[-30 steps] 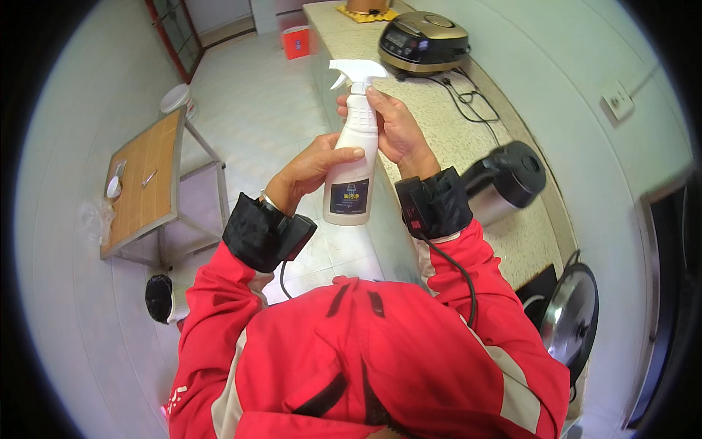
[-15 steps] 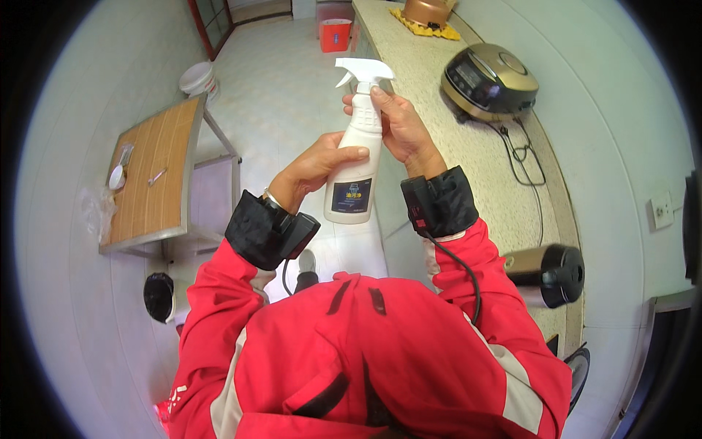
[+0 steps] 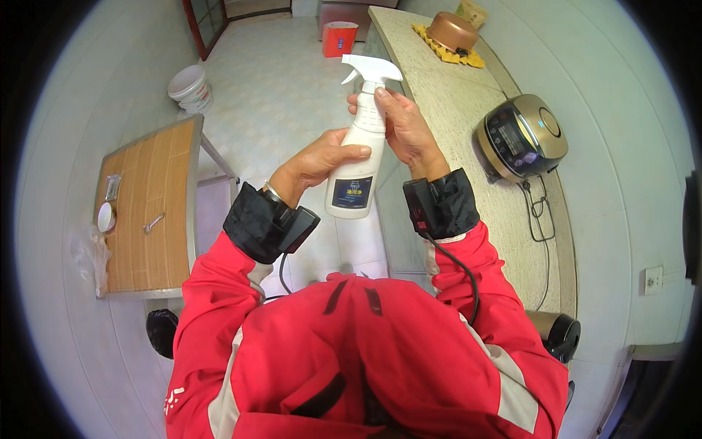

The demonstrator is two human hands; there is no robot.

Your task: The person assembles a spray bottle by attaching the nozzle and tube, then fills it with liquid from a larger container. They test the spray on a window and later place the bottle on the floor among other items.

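Note:
A white spray bottle [image 3: 352,162] with a dark label and a white trigger head is held up in front of my body, tilted slightly to the right at its top. Around the middle of the bottle, my left hand [image 3: 319,159] is closed, its thumb lying across the front. Higher up, my right hand [image 3: 406,126] grips the neck just under the trigger head, with the thumb at the collar. Most of the fingers are hidden behind the bottle. Black cuffs with small devices and cables wrap both wrists.
A speckled counter [image 3: 439,95] runs along the right, bearing a rice cooker [image 3: 523,137], a copper-coloured pot [image 3: 452,32] on a yellow mat and a kettle [image 3: 561,336]. At left stands a wooden-topped table [image 3: 150,212] with a bowl [image 3: 107,217]. A white bucket [image 3: 189,86] and red bin [image 3: 340,39] stand beyond.
The surroundings have shifted in view: the rice cooker and counter sit lower and farther right, the table lower. Both hands keep their hold on the spray bottle.

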